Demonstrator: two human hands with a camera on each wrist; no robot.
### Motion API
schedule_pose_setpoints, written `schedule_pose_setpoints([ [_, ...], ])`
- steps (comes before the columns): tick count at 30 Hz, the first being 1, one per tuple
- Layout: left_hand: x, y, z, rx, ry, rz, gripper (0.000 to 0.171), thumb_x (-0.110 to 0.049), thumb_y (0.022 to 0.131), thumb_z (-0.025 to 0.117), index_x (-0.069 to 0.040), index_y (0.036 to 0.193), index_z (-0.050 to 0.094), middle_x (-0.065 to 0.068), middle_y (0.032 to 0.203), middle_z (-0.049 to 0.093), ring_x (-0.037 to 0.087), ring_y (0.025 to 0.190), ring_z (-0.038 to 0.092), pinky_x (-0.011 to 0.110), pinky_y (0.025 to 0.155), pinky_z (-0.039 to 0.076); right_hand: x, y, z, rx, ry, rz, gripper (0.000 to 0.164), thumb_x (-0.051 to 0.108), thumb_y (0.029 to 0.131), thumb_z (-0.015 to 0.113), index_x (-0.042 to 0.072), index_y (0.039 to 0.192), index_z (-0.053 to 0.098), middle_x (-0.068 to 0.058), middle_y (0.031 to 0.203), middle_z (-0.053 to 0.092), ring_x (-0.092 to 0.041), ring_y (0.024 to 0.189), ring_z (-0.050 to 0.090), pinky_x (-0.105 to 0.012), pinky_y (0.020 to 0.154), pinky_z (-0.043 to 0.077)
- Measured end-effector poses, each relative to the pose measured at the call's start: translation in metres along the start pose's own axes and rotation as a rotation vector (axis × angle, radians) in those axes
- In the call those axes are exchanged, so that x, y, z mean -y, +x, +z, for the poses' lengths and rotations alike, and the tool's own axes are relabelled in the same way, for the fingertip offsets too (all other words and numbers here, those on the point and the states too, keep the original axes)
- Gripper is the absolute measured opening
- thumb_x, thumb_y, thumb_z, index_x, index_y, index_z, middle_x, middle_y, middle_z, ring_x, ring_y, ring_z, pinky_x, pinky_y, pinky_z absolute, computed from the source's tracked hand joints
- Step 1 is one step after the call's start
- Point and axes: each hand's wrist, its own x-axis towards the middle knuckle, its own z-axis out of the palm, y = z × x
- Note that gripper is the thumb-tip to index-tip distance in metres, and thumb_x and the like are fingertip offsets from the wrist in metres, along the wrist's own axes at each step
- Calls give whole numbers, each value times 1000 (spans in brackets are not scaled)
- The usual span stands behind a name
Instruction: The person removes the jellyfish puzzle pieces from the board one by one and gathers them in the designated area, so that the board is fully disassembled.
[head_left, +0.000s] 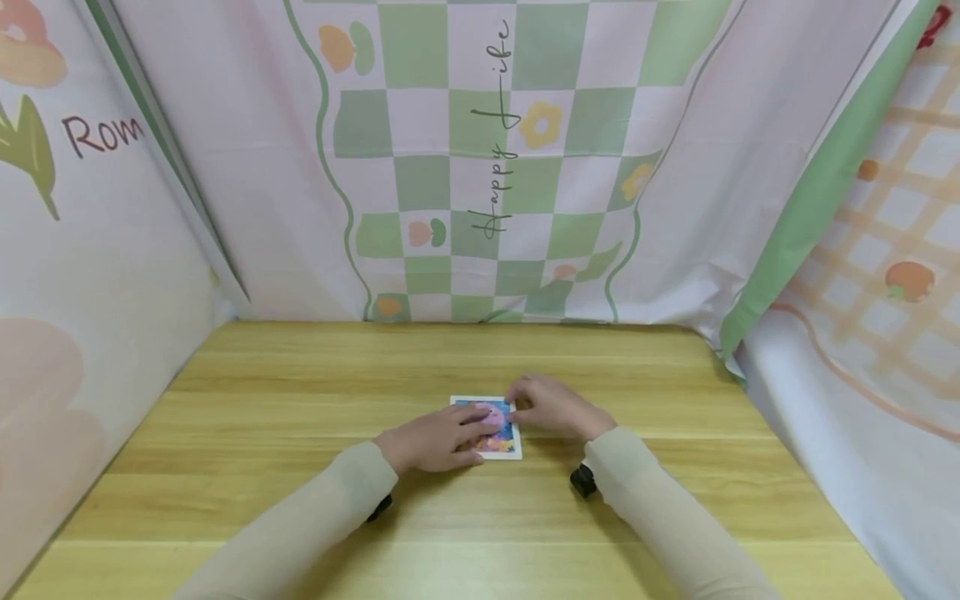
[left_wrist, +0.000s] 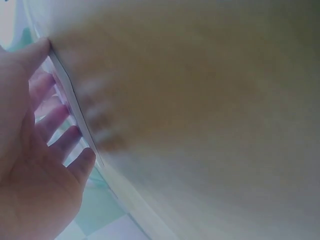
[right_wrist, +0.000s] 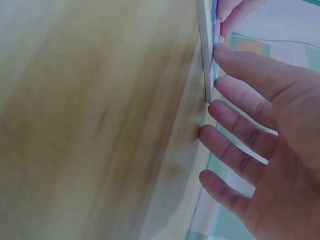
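A small squarish picture board (head_left: 501, 446) with a white border lies flat on the wooden table; it shows a pink figure on blue. My left hand (head_left: 435, 437) rests across its left part with fingers spread, covering some of the picture. At the upper right edge, my right hand (head_left: 555, 406) touches the board with thumb and index fingertips. Seen from the left wrist, the left hand (left_wrist: 40, 165) has its thumb at the board's edge (left_wrist: 75, 105). In the right wrist view, the right hand (right_wrist: 280, 125) has fairly straight fingers, with the lower ones beyond the board's corner.
The wooden table (head_left: 300, 375) reaches back to a hanging green-and-white checked cloth (head_left: 480, 167). Printed cloth walls stand at the left (head_left: 112, 275) and right (head_left: 862, 275). A black wrist device (head_left: 582, 481) shows below the right cuff.
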Motion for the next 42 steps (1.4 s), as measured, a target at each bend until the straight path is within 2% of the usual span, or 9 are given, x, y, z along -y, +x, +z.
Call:
schedule_pose_setpoints([
  [5, -1, -3, -2, 35, -11, -21, 59, -41, 106, 49, -22, 159, 32, 8, 164, 24, 30, 149, 23, 48, 118, 26, 2, 4, -4, 35, 47, 13, 24, 22, 91, 76, 9, 112, 72, -2, 107, 64, -17, 94, 57, -38, 84, 51],
  [7, 0, -3, -3, 42, -13, -25, 59, -40, 106, 48, -22, 159, 31, 9, 164, 23, 30, 149, 22, 47, 118, 25, 2, 6, -5, 46, 61, 17, 24, 21, 90, 77, 9, 110, 73, -2, 107, 65, -18, 95, 57, -39, 85, 51],
  [11, 1, -4, -3, 45, -10, -22, 59, -40, 106, 47, -21, 160, 30, 10, 164, 23, 30, 150, 21, 47, 118, 25, 1, 10, -8, 67, 105, 13, 22, 18, 88, 78, 9, 107, 72, -3, 105, 65, -19, 97, 58, -40, 88, 52],
  [20, -2, -5, -6, 36, -7, -7, 58, -36, 106, 50, -17, 158, 34, 13, 163, 26, 32, 148, 24, 48, 118, 27, 0, 15, -11, 126, 199, 30, 22, 12, 89, 77, 3, 107, 66, -4, 98, 64, -16, 88, 58, -35, 80, 52],
  [28, -2, -4, -6, 33, -8, -11, 58, -37, 106, 51, -17, 158, 35, 13, 162, 27, 31, 148, 25, 48, 117, 27, -1, 14, -8, 107, 260, 53, 24, 11, 87, 78, 5, 104, 62, -4, 99, 63, -18, 91, 59, -37, 83, 52],
  [36, -4, -3, -5, 36, -16, -17, 58, -39, 106, 49, -20, 158, 34, 11, 163, 25, 31, 149, 23, 48, 118, 25, -8, 12, -1, 60, 351, 43, 20, 19, 94, 73, 8, 101, 59, -1, 88, 64, -18, 78, 61, -33, 71, 53],
  [42, -4, -1, -5, 48, -5, -31, 58, -40, 106, 49, -22, 159, 33, 10, 164, 24, 30, 149, 22, 47, 118, 25, -10, 3, -5, 49, 367, 13, 20, 20, 95, 71, 9, 108, 61, -3, 87, 66, -21, 77, 62, -36, 70, 53],
])
